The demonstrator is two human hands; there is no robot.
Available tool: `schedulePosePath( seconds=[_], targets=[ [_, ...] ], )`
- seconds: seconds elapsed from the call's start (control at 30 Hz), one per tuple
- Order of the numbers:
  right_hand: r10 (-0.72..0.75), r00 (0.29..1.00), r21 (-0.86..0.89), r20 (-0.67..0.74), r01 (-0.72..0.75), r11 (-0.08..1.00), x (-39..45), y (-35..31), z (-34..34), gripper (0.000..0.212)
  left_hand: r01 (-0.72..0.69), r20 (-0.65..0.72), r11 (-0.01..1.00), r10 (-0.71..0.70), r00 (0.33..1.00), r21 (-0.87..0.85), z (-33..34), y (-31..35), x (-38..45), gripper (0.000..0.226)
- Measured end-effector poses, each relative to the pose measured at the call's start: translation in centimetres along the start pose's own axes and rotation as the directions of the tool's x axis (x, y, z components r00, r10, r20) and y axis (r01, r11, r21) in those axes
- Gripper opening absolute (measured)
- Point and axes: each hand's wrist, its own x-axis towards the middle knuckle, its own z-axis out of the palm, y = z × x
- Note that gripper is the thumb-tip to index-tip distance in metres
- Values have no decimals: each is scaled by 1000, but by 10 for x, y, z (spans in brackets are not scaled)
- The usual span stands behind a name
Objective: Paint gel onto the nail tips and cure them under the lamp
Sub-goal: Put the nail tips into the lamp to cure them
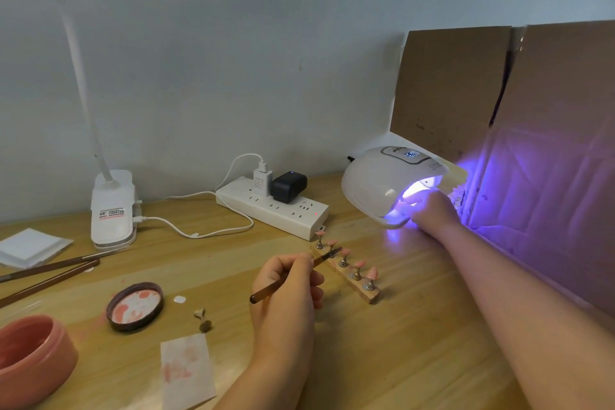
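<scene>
The bench (416, 343) carries everything, with a cardboard panel (549, 150) standing at its right. The curing lamp (382, 183) sits near the back right, lit violet, its display glowing but too small to read. My right hand (432, 210) reaches into its mouth; the glare hides the fingertips, so I cannot tell whether those fingers are spread or pinch anything. A power strip (276, 213) lies beside the lamp, a desk light (113, 210) stands farther left, and a pink bowl (30, 359) sits at the near left corner.

My left hand (289, 286) holds the brush (293, 276) — fingers curled round the brown handle, thumb pinching it — with the bristle end just over the wooden holder (352, 276). Five pink nail tips (371, 273) stand upright on little stems along that holder, well short of the lamp. A lid smeared with pink gel (134, 306) rests to the left.

The step in hand appears to be curing. To do it well, I would judge: keep whatever is under the light still and flat until the cycle ends, and keep the wet brush clear of the violet spill — stray light may harden gel in the bristles.
</scene>
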Motion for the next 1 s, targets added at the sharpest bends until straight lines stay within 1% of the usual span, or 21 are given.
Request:
schedulePosePath(
  seconds=[0.07, 0.13, 0.2, 0.23, 0.37, 0.47, 0.6, 0.77, 0.83, 0.97, 1.0],
  targets=[
    [54, 996, -59, -68, -58, 997, -5, 5, 0, 41, 2, -6, 1000, -2, 1000, -4, 0, 0, 0, 29],
    [96, 985, -134, -145, -115, 984, -16, 15, -6, 37, 10, -7, 1000, -10, 1000, -10, 0, -1, 0, 26],
    [95, 975, -175, -200, -131, 976, -30, 26, -15, 36, 21, -4, 1000, -21, 1000, -11, 0, -1, -1, 24],
    [91, 972, -193, -215, -134, 972, -37, 31, -19, 38, 25, -4, 1000, -25, 1000, -15, 0, -1, -1, 23],
    [118, 971, -215, -209, -163, 963, -65, 36, -33, 51, 30, -7, 1000, -30, 1000, -6, 0, 0, -1, 19],
    [154, 972, -191, -176, -188, 964, -78, 32, -38, 47, 17, -5, 1000, -17, 1000, 26, 0, 0, 0, 19],
    [139, 979, -193, -150, -167, 967, -82, 23, -37, 51, 25, -5, 999, -25, 1000, 37, -1, 0, -2, 19],
    [221, 962, -156, -159, -245, 957, -68, 20, -32, 57, 24, -1, 999, -24, 1000, 31, -1, 1, -2, 19],
    [255, 950, -151, -181, -283, 947, -59, 22, -30, 55, 20, 0, 999, -20, 1000, 29, -1, 0, -1, 19],
    [307, 927, -136, -217, -340, 930, -38, 22, -24, 46, 7, 1, 999, -7, 1000, 34, -1, -1, 0, 25],
    [326, 919, -138, -222, -361, 922, -33, 22, -23, 47, 6, 0, 999, -6, 1000, 31, -1, -1, 0, 26]
  ],
)
